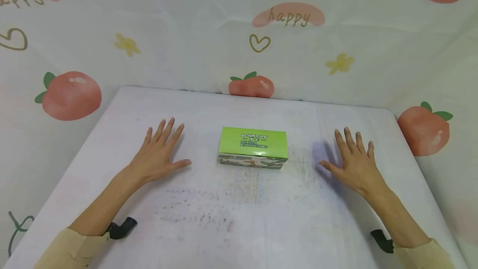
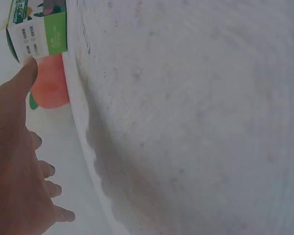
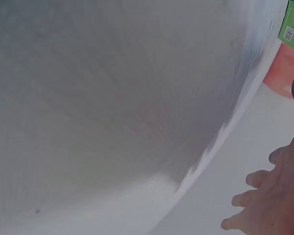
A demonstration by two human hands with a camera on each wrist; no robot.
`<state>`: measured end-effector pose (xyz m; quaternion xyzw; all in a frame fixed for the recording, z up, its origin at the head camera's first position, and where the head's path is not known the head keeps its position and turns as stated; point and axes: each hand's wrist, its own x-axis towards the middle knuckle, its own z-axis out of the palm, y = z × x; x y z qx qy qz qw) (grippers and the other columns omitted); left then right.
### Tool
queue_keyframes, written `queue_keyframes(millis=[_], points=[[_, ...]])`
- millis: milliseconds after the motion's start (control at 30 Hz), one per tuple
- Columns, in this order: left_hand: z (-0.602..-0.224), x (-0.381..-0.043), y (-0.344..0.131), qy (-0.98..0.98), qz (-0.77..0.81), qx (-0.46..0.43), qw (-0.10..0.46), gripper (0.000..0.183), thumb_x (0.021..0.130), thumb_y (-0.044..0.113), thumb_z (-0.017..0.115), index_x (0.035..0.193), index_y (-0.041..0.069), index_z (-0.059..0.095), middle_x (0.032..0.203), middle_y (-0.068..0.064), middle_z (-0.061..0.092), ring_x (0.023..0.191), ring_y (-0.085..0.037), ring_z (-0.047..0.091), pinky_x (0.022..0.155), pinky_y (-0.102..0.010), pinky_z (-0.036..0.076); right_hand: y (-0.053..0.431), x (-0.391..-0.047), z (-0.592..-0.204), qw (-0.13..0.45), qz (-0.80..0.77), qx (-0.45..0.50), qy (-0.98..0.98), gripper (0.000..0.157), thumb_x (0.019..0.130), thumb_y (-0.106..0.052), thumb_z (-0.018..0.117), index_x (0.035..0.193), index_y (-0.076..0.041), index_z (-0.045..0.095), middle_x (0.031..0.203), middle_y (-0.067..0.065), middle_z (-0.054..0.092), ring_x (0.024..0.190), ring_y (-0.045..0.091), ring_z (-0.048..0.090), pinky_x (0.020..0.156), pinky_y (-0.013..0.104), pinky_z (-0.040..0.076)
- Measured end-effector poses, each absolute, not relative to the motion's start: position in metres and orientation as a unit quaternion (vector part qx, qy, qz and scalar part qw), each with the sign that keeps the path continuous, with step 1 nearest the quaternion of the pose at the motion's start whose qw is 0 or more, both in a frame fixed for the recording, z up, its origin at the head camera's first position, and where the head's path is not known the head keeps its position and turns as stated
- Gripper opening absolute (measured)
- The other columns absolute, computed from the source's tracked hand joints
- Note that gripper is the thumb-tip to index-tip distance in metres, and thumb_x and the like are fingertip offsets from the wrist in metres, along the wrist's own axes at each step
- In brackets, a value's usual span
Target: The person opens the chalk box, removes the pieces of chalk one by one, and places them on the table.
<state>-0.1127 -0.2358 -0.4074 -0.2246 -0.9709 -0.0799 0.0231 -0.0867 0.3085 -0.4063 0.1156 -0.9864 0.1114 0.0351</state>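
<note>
A small green cardboard box (image 1: pixel 254 143) with a patterned front side lies on the white table, between the two hands. To its left, the left hand (image 1: pixel 158 152) is held palm down with fingers spread, its thumb pointing toward the box. On the other side the right hand (image 1: pixel 352 161) mirrors it, fingers spread and holding nothing. The left wrist view shows a white and green end of the box (image 2: pixel 39 36) beyond the thumb. In the right wrist view a green corner of the box (image 3: pixel 292 29) shows at the upper right edge.
The white table (image 1: pixel 224 227) has dark smudges in front of the box and a bluish stain near the right hand. A white cloth (image 1: pixel 194 20) printed with peaches, hearts and flowers hangs behind and around it. Black straps (image 1: pixel 123 228) show at both wrists beside beige sleeves.
</note>
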Motion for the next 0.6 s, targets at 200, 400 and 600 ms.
queue_keyframes(millis=[200, 400, 600], points=[[-0.409, -0.116, -0.228, -0.969, -0.090, -0.230, 0.006, 0.106, 0.086, 0.065, 0.064, 0.160, 0.010, 0.012, 0.164, -0.023, 0.006, 0.149, -0.045, 0.005, 0.113, -0.067, 0.006, 0.303, -0.090, -0.406, 0.039, 0.134, 0.137, -0.981, 0.099, 0.090, -0.056, 0.063, 0.160, -0.010, 0.011, 0.162, 0.024, 0.009, 0.145, 0.053, 0.006, 0.110, 0.070, -0.004], [-0.409, -0.124, -0.210, -0.962, -0.108, -0.251, -0.012, 0.107, 0.086, 0.072, 0.058, 0.161, 0.015, 0.007, 0.165, -0.017, 0.002, 0.150, -0.040, 0.003, 0.115, -0.063, 0.008, 0.288, -0.096, -0.401, 0.035, 0.139, 0.171, -0.975, 0.100, 0.089, -0.055, 0.065, 0.161, -0.013, 0.010, 0.164, 0.020, 0.010, 0.147, 0.048, 0.007, 0.113, 0.066, 0.001], [-0.406, -0.127, -0.199, -0.953, -0.128, -0.276, -0.002, 0.107, 0.086, 0.070, 0.059, 0.161, 0.016, 0.005, 0.165, -0.016, 0.006, 0.150, -0.038, 0.006, 0.117, -0.058, 0.013, 0.277, -0.101, -0.395, 0.046, 0.160, 0.205, -0.964, 0.100, 0.087, -0.051, 0.071, 0.161, -0.015, 0.013, 0.163, 0.019, 0.015, 0.147, 0.047, 0.013, 0.114, 0.064, 0.010]])
